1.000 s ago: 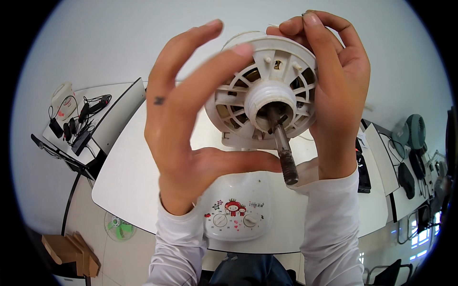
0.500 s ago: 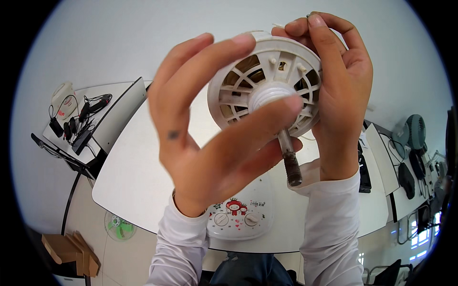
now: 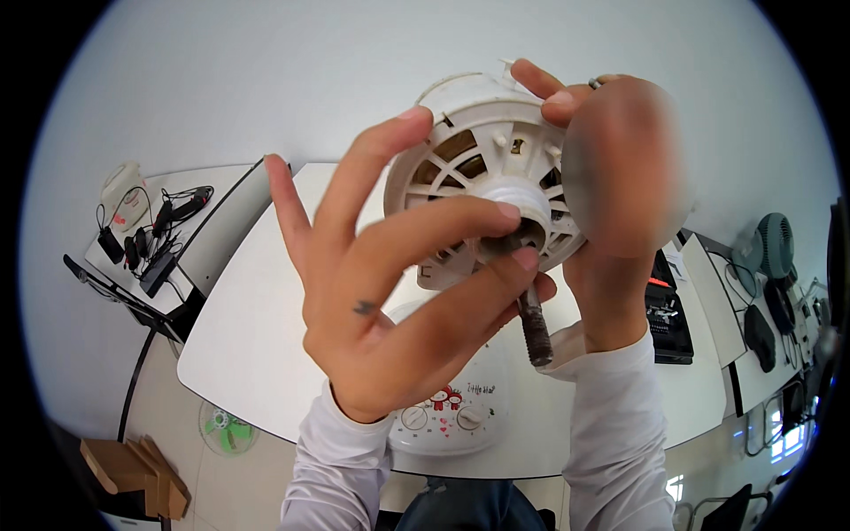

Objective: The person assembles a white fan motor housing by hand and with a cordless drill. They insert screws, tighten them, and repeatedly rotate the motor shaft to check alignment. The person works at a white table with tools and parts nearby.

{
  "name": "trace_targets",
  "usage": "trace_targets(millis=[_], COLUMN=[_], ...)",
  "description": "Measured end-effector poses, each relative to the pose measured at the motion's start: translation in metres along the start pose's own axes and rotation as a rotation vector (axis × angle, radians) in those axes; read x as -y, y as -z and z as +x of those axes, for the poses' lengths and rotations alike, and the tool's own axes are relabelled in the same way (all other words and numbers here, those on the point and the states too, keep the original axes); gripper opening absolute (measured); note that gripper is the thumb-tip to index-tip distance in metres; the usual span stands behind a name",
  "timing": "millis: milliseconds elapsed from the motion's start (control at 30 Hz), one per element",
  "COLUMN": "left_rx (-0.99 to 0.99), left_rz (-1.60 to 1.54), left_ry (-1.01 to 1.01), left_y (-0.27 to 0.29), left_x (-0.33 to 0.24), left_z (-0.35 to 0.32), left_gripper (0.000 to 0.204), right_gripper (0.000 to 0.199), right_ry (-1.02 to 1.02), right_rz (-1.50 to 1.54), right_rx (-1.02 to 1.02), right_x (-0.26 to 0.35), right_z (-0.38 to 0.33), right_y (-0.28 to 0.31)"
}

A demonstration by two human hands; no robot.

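Observation:
Held up above the table is a fan motor point(image 3: 476, 124) in a round white slotted plastic housing. Its threaded metal shaft point(image 3: 535, 332) points down toward me. With index finger and thumb, my left hand point(image 3: 372, 292) pinches at the white collar round the shaft's base; its other fingers spread, one by the housing's left rim. My right hand point(image 3: 611, 265) supports the housing from the right side. A blurred patch covers much of that hand. A small metal piece point(image 3: 596, 84) shows at its fingertips, too small to name. Below lies a white fan base point(image 3: 443, 438) with two knobs and a red cartoon print.
The white table point(image 3: 257, 336) spreads beneath my hands. A black tool case point(image 3: 670, 327) lies at its right. Black cables and adapters point(image 3: 155, 230) lie on a side table at left. A green-bladed fan point(image 3: 227, 429) and cardboard point(image 3: 133, 473) are on the floor. Another fan point(image 3: 775, 248) stands far right.
The motor has come slightly down. My left thumb and index finger have closed in on the collar, while its other fingers have spread out. My right hand has lowered a little.

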State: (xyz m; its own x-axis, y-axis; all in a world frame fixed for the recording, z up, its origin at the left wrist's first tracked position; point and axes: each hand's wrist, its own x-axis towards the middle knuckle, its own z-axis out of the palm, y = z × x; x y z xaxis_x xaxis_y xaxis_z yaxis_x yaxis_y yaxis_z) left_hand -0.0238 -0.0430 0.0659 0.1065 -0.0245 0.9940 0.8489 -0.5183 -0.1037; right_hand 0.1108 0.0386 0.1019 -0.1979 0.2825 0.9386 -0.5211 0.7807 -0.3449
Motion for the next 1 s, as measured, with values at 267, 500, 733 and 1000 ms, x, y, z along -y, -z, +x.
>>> trace_targets(millis=[267, 500, 733, 1000], left_rx=[-0.022, -0.053, -0.018, -0.013], left_rz=[-0.001, -0.069, -0.123, -0.292], left_ry=[-0.012, -0.022, -0.009, -0.043], left_y=[-0.002, -0.006, -0.006, -0.01], left_x=[-0.006, -0.002, 0.001, 0.011], left_z=[-0.003, -0.004, -0.004, -0.004], left_gripper=[0.027, 0.031, 0.032, 0.038], right_gripper=[0.028, 0.026, 0.026, 0.025], right_ry=[-0.019, 0.074, 0.083, 0.19], right_rz=[-0.142, -0.195, -0.179, -0.056], right_rx=[-0.181, -0.192, -0.205, -0.007], right_x=[0.008, -0.001, 0.001, -0.011], right_z=[-0.003, -0.004, -0.003, 0.007], right_y=[-0.014, -0.017, -0.019, 0.007])
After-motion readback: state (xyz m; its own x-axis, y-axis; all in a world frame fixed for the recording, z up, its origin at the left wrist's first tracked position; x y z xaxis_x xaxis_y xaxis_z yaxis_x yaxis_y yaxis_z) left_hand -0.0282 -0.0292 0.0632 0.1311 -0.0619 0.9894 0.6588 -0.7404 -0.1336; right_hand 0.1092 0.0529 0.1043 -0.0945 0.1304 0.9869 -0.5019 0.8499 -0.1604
